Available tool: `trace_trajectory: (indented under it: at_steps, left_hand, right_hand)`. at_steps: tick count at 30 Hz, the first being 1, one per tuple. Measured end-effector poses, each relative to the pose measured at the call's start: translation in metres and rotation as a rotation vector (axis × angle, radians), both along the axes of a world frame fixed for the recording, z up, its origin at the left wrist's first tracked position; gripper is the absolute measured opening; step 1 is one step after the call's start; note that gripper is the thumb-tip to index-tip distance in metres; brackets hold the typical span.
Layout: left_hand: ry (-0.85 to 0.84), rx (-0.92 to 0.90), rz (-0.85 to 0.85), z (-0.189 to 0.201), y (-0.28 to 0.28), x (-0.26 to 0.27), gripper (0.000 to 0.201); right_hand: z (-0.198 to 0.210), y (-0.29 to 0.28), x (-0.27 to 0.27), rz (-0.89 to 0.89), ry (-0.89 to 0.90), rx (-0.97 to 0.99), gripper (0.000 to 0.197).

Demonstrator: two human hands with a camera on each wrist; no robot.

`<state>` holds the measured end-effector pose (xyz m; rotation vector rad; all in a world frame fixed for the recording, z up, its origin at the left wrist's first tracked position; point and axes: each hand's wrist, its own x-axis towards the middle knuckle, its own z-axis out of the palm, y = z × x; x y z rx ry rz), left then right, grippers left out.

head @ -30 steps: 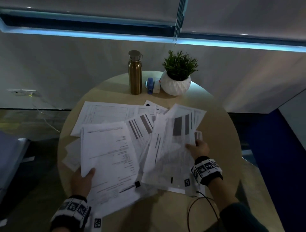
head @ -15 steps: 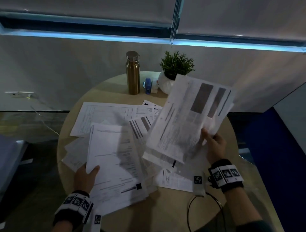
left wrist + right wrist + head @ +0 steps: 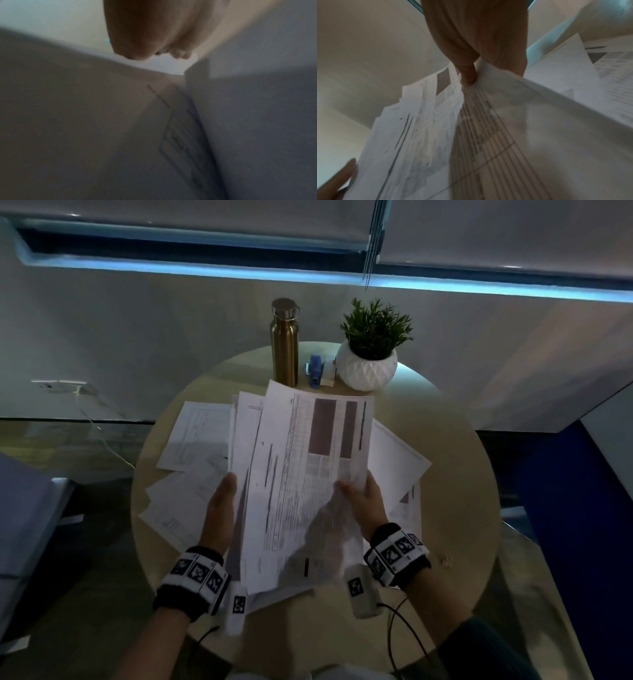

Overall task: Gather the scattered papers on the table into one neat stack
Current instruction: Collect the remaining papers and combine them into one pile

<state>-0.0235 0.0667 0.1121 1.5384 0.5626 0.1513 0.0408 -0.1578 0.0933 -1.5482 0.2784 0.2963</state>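
Note:
A thick bundle of printed papers (image 3: 301, 474) is lifted above the round wooden table (image 3: 455, 508), its edges uneven. My left hand (image 3: 222, 501) holds its left edge, thumb on top. My right hand (image 3: 359, 498) grips its right edge; the right wrist view shows the thumb (image 3: 467, 75) pressing the bundle of papers (image 3: 436, 128). The left wrist view is blurred, showing only my left hand (image 3: 149, 33) against paper (image 3: 120, 121). Loose sheets (image 3: 191, 440) still lie on the table at the left, and more loose sheets (image 3: 400, 463) lie to the right under the bundle.
A gold metal bottle (image 3: 284, 344), a small blue object (image 3: 315, 369) and a potted plant in a white pot (image 3: 368, 357) stand at the table's far edge. A wall runs behind. A blue panel (image 3: 575, 525) is at the right.
The right hand lifted its sheets and brought them leftward over the left hand's sheets. The left hand raised its paper off the table. Both now hold one bundle.

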Motion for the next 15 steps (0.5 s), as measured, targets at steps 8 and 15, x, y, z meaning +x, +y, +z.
trace_trajectory:
  at_steps: [8,15]
  left_hand:
    - [-0.037,-0.038,-0.119,-0.002,-0.015,-0.011,0.045]
    - [0.136,-0.007,0.010,-0.030,-0.011,-0.035,0.037]
  right_hand:
    - [0.014,-0.005,-0.002,0.065,-0.108,0.070,0.046]
    - [0.012,0.001,0.013,-0.044,-0.089,-0.088,0.015]
